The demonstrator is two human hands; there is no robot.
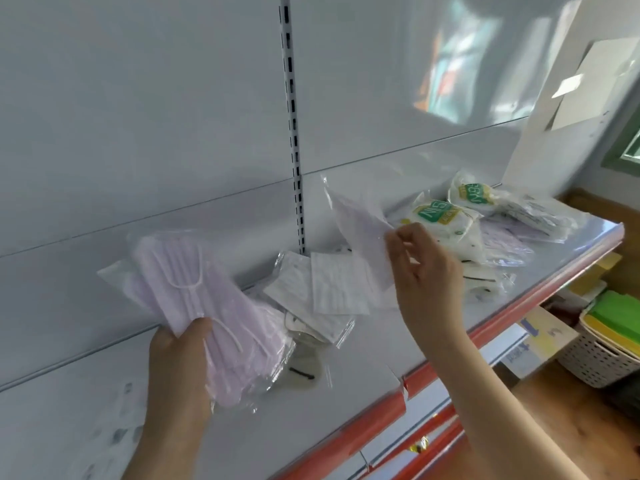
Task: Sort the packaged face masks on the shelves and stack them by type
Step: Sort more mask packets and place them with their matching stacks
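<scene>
My left hand (180, 368) grips a stack of pink pleated masks in clear bags (204, 299), held above the white shelf (346, 386). My right hand (422, 265) pinches the edge of a single pale pink bagged mask (360, 237), lifted upright above the shelf. Below it lie white bagged masks (329, 289) in a loose pile. Further right sit two N95 packs with green labels (446, 220) on top of more pink and white bagged masks (502, 244).
The shelf has a red front edge (519, 313) and a slotted upright rail (294, 133) on the back panel. Below right stand a white woven basket with green and yellow items (602, 344) and a cardboard box (540, 341) on a wooden floor.
</scene>
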